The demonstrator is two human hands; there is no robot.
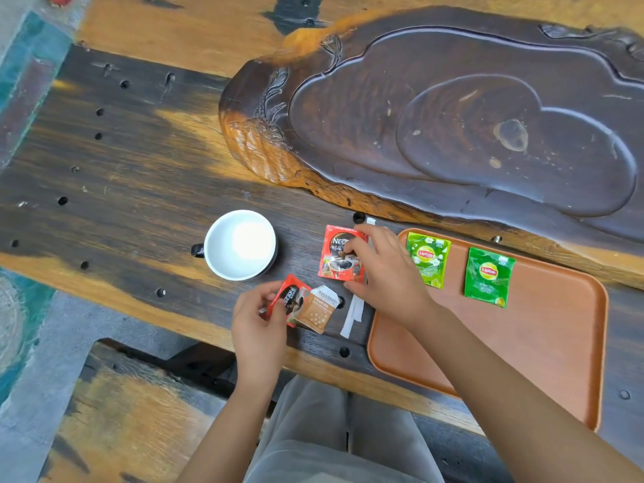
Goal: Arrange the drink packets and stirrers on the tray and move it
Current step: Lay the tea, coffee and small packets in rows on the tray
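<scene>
An orange-brown tray (522, 343) lies on the table at the right, with two green Lipton tea packets (428, 257) (488, 277) on its far part. My right hand (386, 273) grips a red Nescafe packet (336, 254) just left of the tray. My left hand (259, 322) holds a second red coffee packet (291, 301) together with a tan sugar packet (322, 310). A white wrapped stirrer (352, 315) lies on the table between my hands and the tray's left rim. Part of it is hidden under my right hand.
A white cup (240, 244) with a dark handle stands left of the packets. A large carved dark wooden tea board (453, 127) fills the far right of the table. The table's near edge runs just in front of my grey-trousered knees (334, 440).
</scene>
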